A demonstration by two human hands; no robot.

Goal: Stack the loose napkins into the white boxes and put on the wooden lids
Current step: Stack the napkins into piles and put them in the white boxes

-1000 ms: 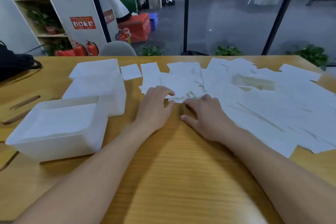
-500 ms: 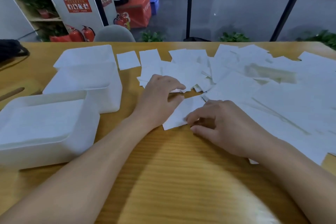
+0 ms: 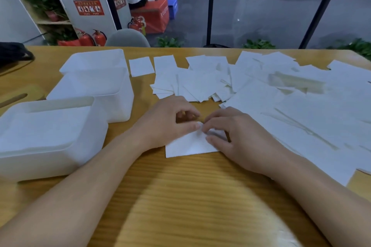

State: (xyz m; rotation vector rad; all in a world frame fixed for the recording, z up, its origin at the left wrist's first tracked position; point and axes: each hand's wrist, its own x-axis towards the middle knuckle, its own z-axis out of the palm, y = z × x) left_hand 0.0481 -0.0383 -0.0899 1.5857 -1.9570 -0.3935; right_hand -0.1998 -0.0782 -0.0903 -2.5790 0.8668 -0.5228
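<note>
A single white napkin [image 3: 188,145] lies on the wooden table [image 3: 180,196] right in front of me, apart from the pile. My left hand [image 3: 166,122] pinches its upper corner between thumb and curled fingers. My right hand [image 3: 236,136] meets it at the same corner, fingertips curled onto the napkin. Several loose napkins [image 3: 261,94] cover the table's middle and right. Three white boxes sit at the left: the near box [image 3: 50,136] and the middle box [image 3: 96,90] hold stacked napkins, with the far box [image 3: 94,60] behind them. A wooden lid [image 3: 18,96] shows at the left edge.
A black bag [image 3: 12,52] rests on the table's far left corner. A grey chair back [image 3: 127,38] stands behind the far edge. Beyond it are fire extinguishers [image 3: 92,38], shelving and a seated person.
Both hands have drawn one napkin out of the pile toward me and closed on its upper corner. The view has tilted down slightly.
</note>
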